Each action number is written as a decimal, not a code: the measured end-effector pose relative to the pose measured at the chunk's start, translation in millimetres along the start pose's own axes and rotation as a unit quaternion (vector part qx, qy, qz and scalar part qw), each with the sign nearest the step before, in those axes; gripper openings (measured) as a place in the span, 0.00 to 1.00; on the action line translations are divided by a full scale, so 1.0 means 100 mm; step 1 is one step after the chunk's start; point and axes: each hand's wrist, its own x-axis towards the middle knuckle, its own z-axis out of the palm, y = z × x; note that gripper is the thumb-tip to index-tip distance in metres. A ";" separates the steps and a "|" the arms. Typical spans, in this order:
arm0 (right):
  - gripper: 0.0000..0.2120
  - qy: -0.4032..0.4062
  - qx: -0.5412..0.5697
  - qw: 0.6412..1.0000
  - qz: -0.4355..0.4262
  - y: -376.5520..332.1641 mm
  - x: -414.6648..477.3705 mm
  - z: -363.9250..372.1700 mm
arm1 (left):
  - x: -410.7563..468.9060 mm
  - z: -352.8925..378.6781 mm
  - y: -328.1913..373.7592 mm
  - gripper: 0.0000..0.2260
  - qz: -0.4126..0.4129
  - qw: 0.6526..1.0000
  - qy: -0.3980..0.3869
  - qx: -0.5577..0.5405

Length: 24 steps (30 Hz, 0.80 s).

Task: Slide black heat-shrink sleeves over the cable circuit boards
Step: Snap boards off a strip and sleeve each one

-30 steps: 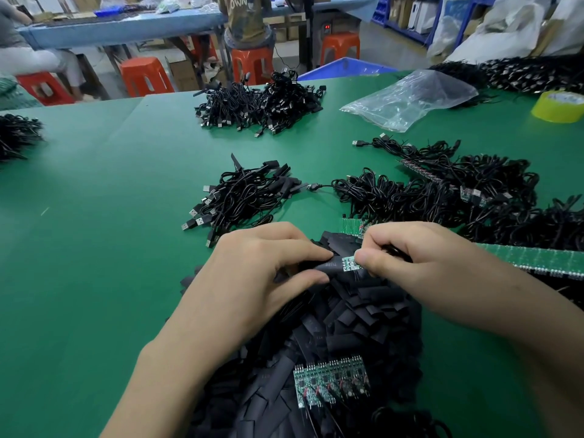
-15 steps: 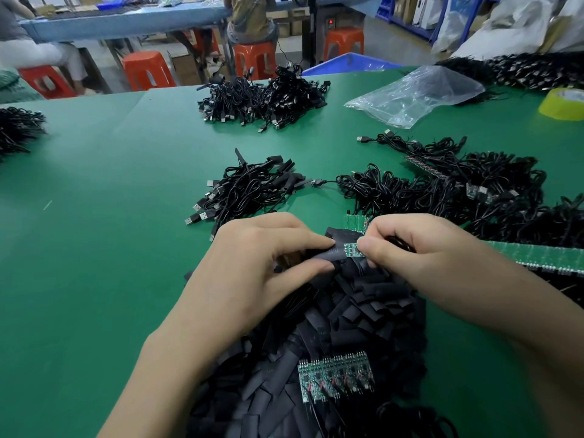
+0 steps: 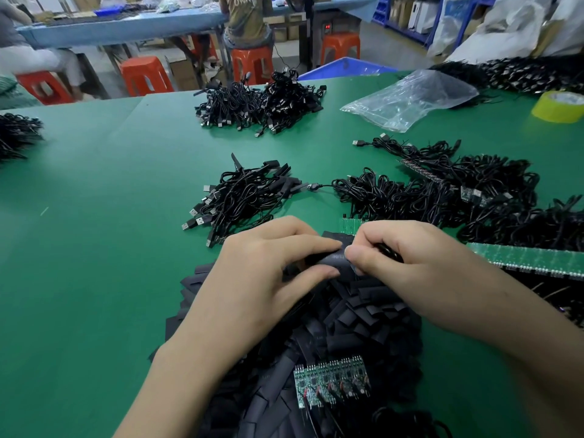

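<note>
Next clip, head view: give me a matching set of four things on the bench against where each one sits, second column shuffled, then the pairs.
1 tape roll
2 plastic bag
3 heat-shrink sleeve
4 circuit board strip

A pinched between left hand and right hand
B on the table at the picture's right edge
C lying on the sleeve pile, nearest the camera
D crumpled, beyond the cable heaps

Pairs: 1-B, 2-D, 3-A, 4-C

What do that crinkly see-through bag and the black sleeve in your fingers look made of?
The bag: thin clear plastic film, glossy, creased, the green table showing through. The sleeve: likely soft matte black plastic tubing, flattened, with faint pale print; exact plastic unclear.
</note>
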 end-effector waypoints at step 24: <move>0.06 -0.058 0.195 0.979 0.005 0.06 -0.04 -0.12 | -0.02 -0.02 0.02 0.08 0.043 0.994 0.097 -0.010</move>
